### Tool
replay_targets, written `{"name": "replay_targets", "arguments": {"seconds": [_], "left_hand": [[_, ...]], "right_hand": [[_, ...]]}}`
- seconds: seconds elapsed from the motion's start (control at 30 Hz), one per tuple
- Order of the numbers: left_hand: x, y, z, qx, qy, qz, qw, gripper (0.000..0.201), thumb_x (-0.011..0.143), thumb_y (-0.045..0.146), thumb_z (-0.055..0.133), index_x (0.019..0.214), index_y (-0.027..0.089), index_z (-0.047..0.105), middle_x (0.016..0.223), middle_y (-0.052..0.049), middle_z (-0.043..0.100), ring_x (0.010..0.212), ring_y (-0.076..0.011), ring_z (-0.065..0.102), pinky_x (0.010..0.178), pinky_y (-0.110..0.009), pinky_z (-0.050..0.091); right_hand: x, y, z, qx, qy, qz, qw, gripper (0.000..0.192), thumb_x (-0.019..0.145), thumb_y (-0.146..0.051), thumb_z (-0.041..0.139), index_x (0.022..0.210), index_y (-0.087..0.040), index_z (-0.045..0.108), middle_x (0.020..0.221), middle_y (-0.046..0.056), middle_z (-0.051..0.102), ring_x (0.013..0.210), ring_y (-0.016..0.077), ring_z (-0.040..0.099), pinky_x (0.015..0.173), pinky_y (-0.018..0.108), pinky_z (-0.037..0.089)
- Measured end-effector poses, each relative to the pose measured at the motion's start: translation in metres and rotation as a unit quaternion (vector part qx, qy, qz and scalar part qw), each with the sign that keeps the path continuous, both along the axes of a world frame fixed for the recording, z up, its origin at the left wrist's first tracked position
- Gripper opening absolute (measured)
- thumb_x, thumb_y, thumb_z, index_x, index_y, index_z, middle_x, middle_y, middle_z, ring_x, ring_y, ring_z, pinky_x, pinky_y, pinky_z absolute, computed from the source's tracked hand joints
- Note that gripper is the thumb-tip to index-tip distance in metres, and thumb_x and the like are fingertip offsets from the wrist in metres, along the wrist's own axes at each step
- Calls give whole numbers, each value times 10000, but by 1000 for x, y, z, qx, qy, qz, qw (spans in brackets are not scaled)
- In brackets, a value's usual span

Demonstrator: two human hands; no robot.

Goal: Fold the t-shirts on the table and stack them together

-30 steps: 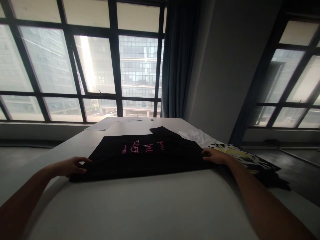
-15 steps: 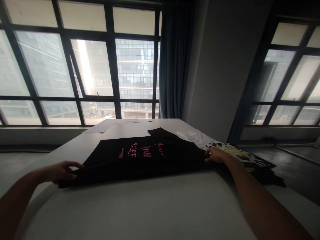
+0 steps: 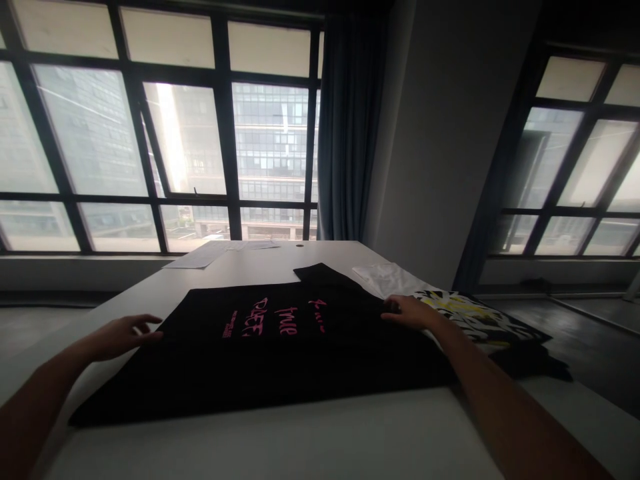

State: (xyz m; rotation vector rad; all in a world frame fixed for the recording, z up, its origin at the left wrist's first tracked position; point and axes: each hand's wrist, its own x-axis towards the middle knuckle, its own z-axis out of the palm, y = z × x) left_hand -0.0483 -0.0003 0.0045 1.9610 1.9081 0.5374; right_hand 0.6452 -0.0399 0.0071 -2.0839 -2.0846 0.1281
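A black T-shirt [image 3: 310,360] with pink lettering lies spread sideways on the white table, one sleeve pointing to the far side. At its left edge is my left hand [image 3: 123,335], thumb and fingers apart, with the fingertips at the cloth. Over the right part of the shirt rests my right hand [image 3: 411,313], fingers bent but apart, touching the fabric near the neck end. No cloth is visibly pinched in either hand. My right forearm covers part of the shirt's right end.
A black, white and yellow patterned garment [image 3: 465,317] lies on the right of the table [image 3: 280,443]. Behind the shirt sits a white cloth [image 3: 385,277]. Paper sheets [image 3: 197,257] are at the far left. Windows and a blue curtain [image 3: 350,147] stand beyond.
The shirt's near edge has come down toward me and now lies flat on the table. Both hands have let go of that edge; the right hand has shifted left.
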Motion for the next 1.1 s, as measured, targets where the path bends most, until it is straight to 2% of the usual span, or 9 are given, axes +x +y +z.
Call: {"name": "replay_targets", "arguments": {"seconds": [0.07,0.2,0.4,0.5,0.6,0.77,0.9,1.0,1.1], "left_hand": [[14,5,-7,13,-1,-40,999,511,570,624,704,923,257,739,843,-9,757,823,-268,691,740,-328,534],[12,13,-20,-2,8,-58,998,432,550,567,724,823,234,750,840,-20,763,839,-287,680,762,-347,524],[9,42,-13,-49,77,-92,992,413,616,539,640,835,203,736,841,-21,764,814,-252,685,758,-323,522],[26,71,-8,-48,128,-96,986,496,649,578,586,919,190,736,955,-75,757,908,-276,682,828,-355,516],[45,104,-9,4,178,-89,980,542,713,599,521,1036,214,722,1159,-113,700,1072,-314,634,917,-403,486],[62,151,-16,35,270,-72,960,601,850,518,360,1292,199,612,1423,-128,546,1277,-344,508,987,-480,448],[64,180,-20,11,286,-62,956,612,876,443,330,1381,165,534,1436,-137,537,1297,-338,500,1020,-480,427],[60,198,-24,16,278,-72,958,568,876,399,322,1333,185,582,1376,-115,593,1233,-318,561,1004,-442,443],[53,211,-30,42,255,-83,962,528,854,408,352,1246,210,646,1323,-89,622,1164,-295,606,958,-390,476]], "right_hand": [[-19,8,-8,32,-23,29,999,434,824,-416,653,1208,-214,646,1216,111,654,1101,267,619,961,338,458],[-31,15,-20,-14,-53,32,998,356,860,-367,618,1173,-212,684,1239,120,640,1142,272,603,996,349,435],[-41,46,-3,-51,-80,-11,995,320,870,-473,594,1013,-223,733,1092,93,713,1004,273,659,817,335,486],[-57,86,6,-27,-75,-16,997,377,912,-495,528,1019,-200,736,1063,104,722,981,267,665,772,320,482],[-73,135,8,-13,-60,-6,998,399,948,-472,477,1058,-185,733,1089,115,718,997,260,661,785,312,480],[-96,215,-2,-14,-47,5,999,423,966,-419,475,1251,-154,640,1298,145,628,1175,267,590,954,317,443],[-110,269,-13,-10,-51,3,999,459,967,-383,479,1349,-140,559,1423,158,524,1289,278,508,1042,339,400],[-115,305,-19,-13,-56,5,998,468,930,-295,542,1373,-144,537,1464,158,478,1326,281,471,1075,351,381],[-116,333,-25,-26,-59,12,998,603,842,-200,628,1427,-167,483,1474,149,469,1314,284,485,1071,359,393]]}}
